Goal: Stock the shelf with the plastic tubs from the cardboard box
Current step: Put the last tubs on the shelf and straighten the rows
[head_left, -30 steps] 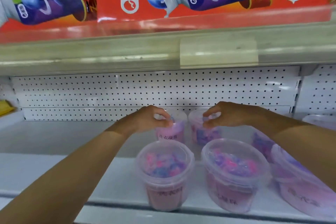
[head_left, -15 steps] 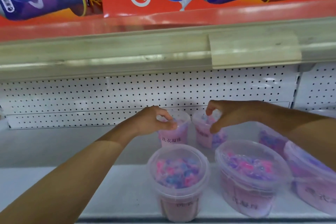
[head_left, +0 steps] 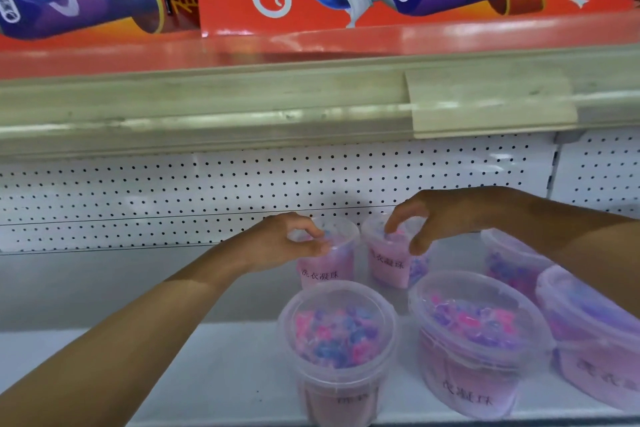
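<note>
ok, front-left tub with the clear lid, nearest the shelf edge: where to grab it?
Front-left tub: take the lid rim from above, fingers spread around it. It stands upright, its top is unobstructed, and the wide tub sits close on its right.

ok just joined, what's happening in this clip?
A person is stocking a store shelf with clear plastic tubs of pink and blue beads. The left hand grips the rim of one back-row tub; the right hand pinches the lid of the tub beside it. Both tubs stand upright against the pegboard back. Two more tubs stand in front, with others to the right. No cardboard box is in view.
</note>
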Action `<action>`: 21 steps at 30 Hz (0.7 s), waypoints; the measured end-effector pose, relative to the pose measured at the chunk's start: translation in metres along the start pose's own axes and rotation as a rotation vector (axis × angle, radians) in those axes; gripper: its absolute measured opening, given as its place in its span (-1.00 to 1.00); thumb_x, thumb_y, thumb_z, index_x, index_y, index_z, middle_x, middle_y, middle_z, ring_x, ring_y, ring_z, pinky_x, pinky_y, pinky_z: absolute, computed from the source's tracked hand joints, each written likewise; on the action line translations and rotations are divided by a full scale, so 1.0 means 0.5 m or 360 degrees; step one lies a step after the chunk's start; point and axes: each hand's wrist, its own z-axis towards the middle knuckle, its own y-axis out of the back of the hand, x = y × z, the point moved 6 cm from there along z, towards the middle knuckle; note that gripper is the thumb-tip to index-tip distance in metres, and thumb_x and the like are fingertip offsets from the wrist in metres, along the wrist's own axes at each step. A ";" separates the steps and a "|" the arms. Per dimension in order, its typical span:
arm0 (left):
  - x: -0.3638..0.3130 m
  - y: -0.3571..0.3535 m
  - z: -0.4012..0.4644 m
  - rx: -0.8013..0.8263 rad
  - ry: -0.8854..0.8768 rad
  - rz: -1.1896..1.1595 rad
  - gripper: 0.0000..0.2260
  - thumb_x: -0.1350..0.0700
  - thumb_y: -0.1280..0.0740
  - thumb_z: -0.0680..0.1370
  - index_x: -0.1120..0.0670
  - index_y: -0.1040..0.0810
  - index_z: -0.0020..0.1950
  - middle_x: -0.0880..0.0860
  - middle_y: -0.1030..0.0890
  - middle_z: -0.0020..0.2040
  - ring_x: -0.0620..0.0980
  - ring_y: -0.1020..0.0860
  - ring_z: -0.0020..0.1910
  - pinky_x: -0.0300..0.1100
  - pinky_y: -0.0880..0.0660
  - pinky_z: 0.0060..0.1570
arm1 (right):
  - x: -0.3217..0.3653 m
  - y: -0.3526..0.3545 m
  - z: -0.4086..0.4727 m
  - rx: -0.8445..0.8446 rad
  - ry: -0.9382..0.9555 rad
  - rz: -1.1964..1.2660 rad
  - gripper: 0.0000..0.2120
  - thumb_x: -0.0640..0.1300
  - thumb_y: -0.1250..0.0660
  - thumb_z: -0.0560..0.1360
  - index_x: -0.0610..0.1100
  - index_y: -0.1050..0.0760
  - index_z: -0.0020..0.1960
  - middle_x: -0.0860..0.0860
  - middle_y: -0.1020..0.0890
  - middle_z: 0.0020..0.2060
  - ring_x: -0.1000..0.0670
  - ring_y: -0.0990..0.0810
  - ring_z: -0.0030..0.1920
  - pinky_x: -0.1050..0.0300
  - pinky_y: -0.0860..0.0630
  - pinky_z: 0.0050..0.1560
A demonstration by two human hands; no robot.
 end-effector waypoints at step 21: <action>0.020 0.009 0.004 -0.0095 0.0037 -0.0142 -0.76 -0.15 -0.52 0.34 -0.10 -0.64 -0.07 -0.20 -0.60 0.08 -0.24 -0.50 0.14 -0.26 -0.40 0.10 | -0.004 -0.022 0.031 0.0000 0.0189 0.0265 -0.48 -0.11 -0.54 0.28 0.32 -0.53 0.12 0.28 -0.41 0.30 0.14 -0.32 0.35 0.10 -0.29 0.37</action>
